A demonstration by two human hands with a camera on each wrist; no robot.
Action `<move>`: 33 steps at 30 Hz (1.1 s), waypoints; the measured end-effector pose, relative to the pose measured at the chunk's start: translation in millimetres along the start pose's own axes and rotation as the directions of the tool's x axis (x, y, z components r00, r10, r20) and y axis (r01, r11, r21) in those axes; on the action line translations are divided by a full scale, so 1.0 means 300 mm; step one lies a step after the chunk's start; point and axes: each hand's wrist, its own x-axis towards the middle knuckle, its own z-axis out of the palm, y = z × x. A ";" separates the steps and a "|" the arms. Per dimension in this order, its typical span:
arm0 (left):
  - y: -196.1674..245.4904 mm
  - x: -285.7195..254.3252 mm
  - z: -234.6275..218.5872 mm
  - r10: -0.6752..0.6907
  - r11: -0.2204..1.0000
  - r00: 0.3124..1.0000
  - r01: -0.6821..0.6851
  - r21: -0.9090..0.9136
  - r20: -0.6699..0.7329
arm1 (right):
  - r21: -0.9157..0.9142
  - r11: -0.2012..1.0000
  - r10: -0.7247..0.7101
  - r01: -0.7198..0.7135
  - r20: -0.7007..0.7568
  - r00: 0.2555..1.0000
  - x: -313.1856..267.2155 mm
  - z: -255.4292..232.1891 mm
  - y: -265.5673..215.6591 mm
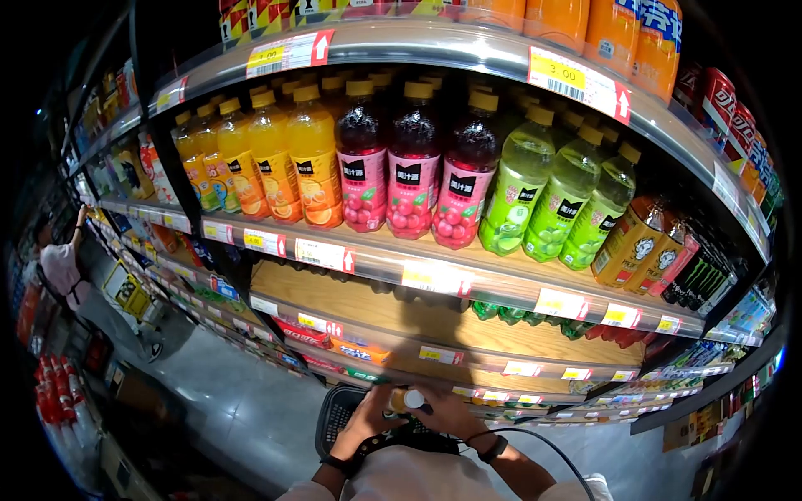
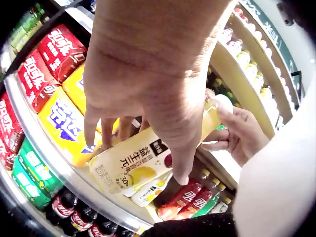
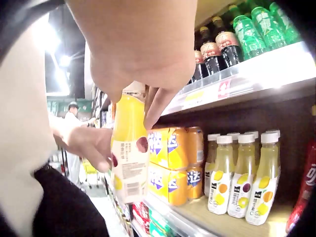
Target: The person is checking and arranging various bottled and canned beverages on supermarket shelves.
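A bottle of yellow juice with a pale label and white cap [image 1: 413, 399] [image 2: 143, 160] [image 3: 129, 158] is held between both hands in front of the body. My left hand [image 1: 368, 417] [image 2: 148, 79] [image 3: 89, 145] grips its lower body, thumb across the label and fingers round the far side in the left wrist view. At the cap and neck, my right hand [image 1: 449, 416] [image 2: 244, 133] [image 3: 138, 54] pinches the top, its fingers partly covering the cap in the right wrist view. The bottle is upright in that view.
Shelves [image 1: 501, 284] with orange, pink-labelled and green-labelled bottles [image 1: 522, 188] stand ahead. A black basket [image 1: 332, 417] is below, beside my left hand. Similar white-capped bottles [image 3: 261, 187] stand near orange can packs [image 3: 170, 185]. Another person [image 1: 63, 267] and a yellow cart [image 1: 125, 292] are at left.
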 end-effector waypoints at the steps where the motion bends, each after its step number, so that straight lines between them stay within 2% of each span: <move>1: 0.015 0.032 0.001 -0.003 1.000 1.000 0.002 -0.002 -0.004 | 0.174 0.977 0.116 -0.127 0.070 0.991 -0.004 -0.029 -0.018; 2: 0.036 0.046 0.002 -0.029 0.998 0.991 0.021 0.058 0.129 | 0.176 0.976 0.117 -0.131 0.088 0.989 -0.016 -0.046 -0.026; 3: 0.057 0.054 0.003 -0.069 0.992 0.964 0.040 0.118 0.255 | 0.164 0.983 0.075 -0.079 0.034 0.997 -0.024 -0.060 -0.033; 4: 0.113 0.065 0.006 -0.070 0.976 0.977 0.026 0.215 0.200 | 0.155 0.988 0.027 -0.025 -0.012 1.000 -0.030 -0.064 -0.039; 6: 0.124 0.059 0.047 -0.020 0.983 0.996 0.002 0.185 0.093 | 0.079 0.996 0.042 -0.040 -0.017 0.999 -0.063 -0.072 -0.033; 8: 0.096 0.055 0.113 0.015 0.992 1.000 -0.013 0.129 -0.014 | -0.015 0.999 -0.034 0.032 -0.153 0.988 -0.098 -0.046 -0.006; 10: 0.189 0.057 0.097 -0.027 0.997 1.000 0.028 0.071 -0.015 | 0.081 0.995 0.069 -0.054 -0.190 0.979 -0.141 -0.014 -0.002; 11: 0.182 0.057 0.118 0.000 0.998 1.000 0.000 0.065 -0.013 | 0.108 0.994 0.047 -0.023 -0.224 0.973 -0.151 -0.004 -0.005; 12: 0.172 0.054 0.143 0.034 0.998 0.999 -0.033 0.058 -0.010 | 0.094 0.994 0.073 -0.057 -0.185 0.980 -0.160 -0.021 -0.021; 14: 0.169 0.066 0.161 0.005 0.997 0.999 -0.008 0.081 0.034 | 0.031 0.998 0.065 -0.060 -0.219 0.974 -0.190 0.003 0.002; 15: 0.154 0.071 0.180 -0.008 0.996 0.997 0.002 0.085 0.073 | 0.035 0.998 0.065 -0.059 -0.207 0.976 -0.204 0.008 0.007; 17: 0.119 0.076 0.212 -0.026 0.998 0.993 0.020 0.054 0.115 | 0.255 0.939 0.273 -0.232 -0.139 0.952 -0.208 0.014 0.014; 18: 0.082 0.078 0.230 -0.027 0.998 0.994 0.021 0.058 0.106 | 0.255 0.941 0.264 -0.223 -0.138 0.955 -0.208 -0.005 0.009; 20: 0.018 0.088 0.258 -0.109 0.987 0.991 0.117 -0.111 0.072 | 0.328 0.908 0.307 -0.260 -0.101 0.946 -0.234 -0.062 -0.003; 22: -0.013 0.101 0.258 -0.118 0.991 0.993 0.119 -0.065 0.022 | 0.277 0.922 0.312 -0.271 -0.114 0.943 -0.314 -0.057 0.090; 24: -0.062 0.154 0.263 0.003 0.991 0.973 -0.034 -0.130 -0.231 | 0.335 0.866 0.420 -0.371 -0.084 0.904 -0.390 -0.085 0.153; 25: -0.072 0.186 0.257 -0.017 0.985 0.962 -0.032 -0.172 -0.274 | 0.334 0.864 0.427 -0.378 -0.086 0.900 -0.437 -0.081 0.196; 27: -0.114 0.231 0.254 0.029 0.988 0.945 -0.076 -0.131 -0.325 | 0.423 0.796 0.547 -0.433 -0.197 0.814 -0.533 -0.072 0.270; 28: -0.133 0.253 0.257 0.062 0.989 0.936 -0.104 -0.105 -0.345 | 0.420 0.796 0.550 -0.436 -0.202 0.810 -0.584 -0.083 0.270; 30: -0.160 0.292 0.261 0.056 0.981 0.922 -0.122 -0.151 -0.382 | 0.677 0.628 0.682 -0.384 -0.242 0.690 -0.661 -0.094 0.271; 31: -0.190 0.303 0.266 0.034 0.989 0.928 -0.084 -0.119 -0.372 | 0.677 0.631 0.680 -0.378 -0.250 0.689 -0.705 -0.085 0.280; 32: -0.218 0.322 0.268 0.015 0.995 0.932 -0.049 -0.086 -0.361 | 0.688 0.620 0.707 -0.378 -0.280 0.649 -0.742 -0.074 0.289; 33: -0.278 0.334 0.303 -0.021 0.982 0.926 -0.051 -0.180 -0.378 | 0.698 0.607 0.735 -0.380 -0.312 0.601 -0.783 -0.065 0.295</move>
